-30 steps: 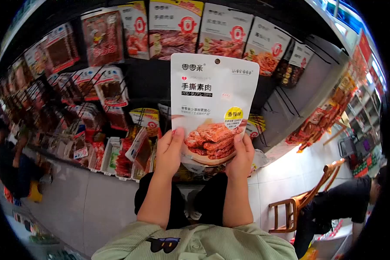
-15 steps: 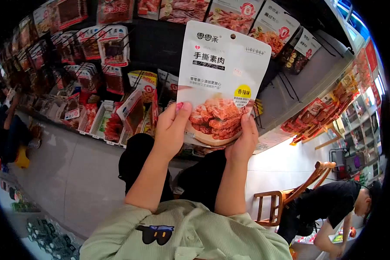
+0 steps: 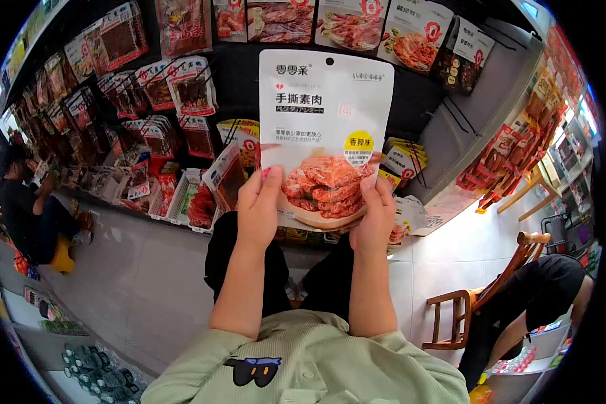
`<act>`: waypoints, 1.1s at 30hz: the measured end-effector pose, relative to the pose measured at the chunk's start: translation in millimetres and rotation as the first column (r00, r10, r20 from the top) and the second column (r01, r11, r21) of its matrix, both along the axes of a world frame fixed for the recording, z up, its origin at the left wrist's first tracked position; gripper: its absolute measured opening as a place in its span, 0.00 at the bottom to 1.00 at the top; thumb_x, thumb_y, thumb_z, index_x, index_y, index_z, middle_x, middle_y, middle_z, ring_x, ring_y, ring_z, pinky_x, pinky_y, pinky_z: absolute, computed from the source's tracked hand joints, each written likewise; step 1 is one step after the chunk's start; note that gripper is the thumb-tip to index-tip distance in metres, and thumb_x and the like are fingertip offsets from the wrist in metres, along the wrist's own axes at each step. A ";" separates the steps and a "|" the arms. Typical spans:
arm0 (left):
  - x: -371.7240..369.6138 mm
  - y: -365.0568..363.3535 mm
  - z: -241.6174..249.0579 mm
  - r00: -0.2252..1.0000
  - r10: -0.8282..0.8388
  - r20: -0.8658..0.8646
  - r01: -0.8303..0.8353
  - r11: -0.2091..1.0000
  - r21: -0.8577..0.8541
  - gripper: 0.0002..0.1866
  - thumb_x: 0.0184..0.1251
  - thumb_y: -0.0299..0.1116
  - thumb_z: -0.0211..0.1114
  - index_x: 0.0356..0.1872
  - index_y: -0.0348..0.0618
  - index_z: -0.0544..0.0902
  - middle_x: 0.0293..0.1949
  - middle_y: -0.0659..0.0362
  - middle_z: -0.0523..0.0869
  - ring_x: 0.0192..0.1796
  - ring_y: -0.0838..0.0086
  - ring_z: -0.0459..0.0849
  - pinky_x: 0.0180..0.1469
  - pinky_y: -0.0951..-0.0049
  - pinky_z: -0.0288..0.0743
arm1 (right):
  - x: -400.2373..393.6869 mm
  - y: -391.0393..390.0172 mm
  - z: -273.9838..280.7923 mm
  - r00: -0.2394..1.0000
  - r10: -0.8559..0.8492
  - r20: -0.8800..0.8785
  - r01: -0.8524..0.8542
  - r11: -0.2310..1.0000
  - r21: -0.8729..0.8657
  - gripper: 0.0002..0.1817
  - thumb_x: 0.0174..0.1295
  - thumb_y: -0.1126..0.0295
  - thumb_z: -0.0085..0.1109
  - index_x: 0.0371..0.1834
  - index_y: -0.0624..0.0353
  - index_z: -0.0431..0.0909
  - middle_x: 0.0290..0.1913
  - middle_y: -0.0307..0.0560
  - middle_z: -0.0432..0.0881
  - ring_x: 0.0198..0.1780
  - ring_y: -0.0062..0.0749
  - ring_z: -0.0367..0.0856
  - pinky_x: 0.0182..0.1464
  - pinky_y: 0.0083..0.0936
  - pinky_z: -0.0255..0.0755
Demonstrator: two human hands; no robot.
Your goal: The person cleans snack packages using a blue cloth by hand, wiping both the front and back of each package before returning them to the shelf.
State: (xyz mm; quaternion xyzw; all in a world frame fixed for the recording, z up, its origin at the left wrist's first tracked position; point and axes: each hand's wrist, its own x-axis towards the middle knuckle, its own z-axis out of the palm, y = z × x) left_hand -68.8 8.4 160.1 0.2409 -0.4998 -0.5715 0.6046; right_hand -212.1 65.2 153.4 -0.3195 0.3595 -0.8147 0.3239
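Between my hands, a white snack pouch (image 3: 326, 128) stands upright with its printed front toward me. It shows dark lettering, a yellow round label and a picture of reddish shredded pieces on a board. My left hand (image 3: 260, 202) grips its lower left edge, thumb on the front. My right hand (image 3: 374, 209) grips the lower right edge, thumb also in front. The fingers behind the pouch are mostly hidden. Beyond it, similar pouches (image 3: 416, 35) hang on the dark rack.
Hanging packets (image 3: 192, 84) and white bins (image 3: 182, 195) line the shelf at left. More red packets (image 3: 512, 148) hang at right. A wooden chair (image 3: 475, 296) stands by a bending person (image 3: 539, 296). Another person (image 3: 30, 209) sits on a yellow stool (image 3: 62, 256) at far left.
The pouch has shifted slightly left and down in view and now sits straighter. Both hands keep hold of it. The person at right bends further toward the edge of view.
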 end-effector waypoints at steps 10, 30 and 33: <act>-24.7 -7.9 -15.3 0.998 -0.008 0.069 0.009 1.000 -0.020 0.14 0.69 0.37 0.53 0.37 0.33 0.77 0.35 0.64 0.80 0.37 0.86 0.72 0.40 0.83 0.67 | -20.3 1.4 -13.0 0.999 -0.031 0.024 0.032 0.999 -0.028 0.12 0.65 0.69 0.50 0.44 0.68 0.75 0.43 0.40 0.79 0.43 0.17 0.74 0.48 0.15 0.66; -21.3 -3.4 -29.3 0.929 0.086 0.360 0.020 0.960 -0.281 0.31 0.59 0.27 0.60 0.63 0.38 0.58 0.61 0.51 0.65 0.62 0.64 0.65 0.61 0.65 0.61 | -26.1 -8.3 -34.7 0.957 -0.250 -0.145 0.246 0.968 -0.050 0.12 0.67 0.69 0.47 0.46 0.67 0.73 0.45 0.43 0.78 0.45 0.20 0.74 0.50 0.19 0.67; -25.1 2.7 -31.8 0.905 0.060 0.421 0.059 0.963 -0.264 0.33 0.59 0.29 0.61 0.65 0.42 0.56 0.64 0.51 0.61 0.65 0.63 0.61 0.63 0.62 0.57 | -22.5 -7.4 -32.3 0.948 -0.260 -0.183 0.253 0.966 -0.060 0.11 0.67 0.69 0.47 0.43 0.67 0.73 0.44 0.42 0.78 0.45 0.20 0.73 0.50 0.19 0.67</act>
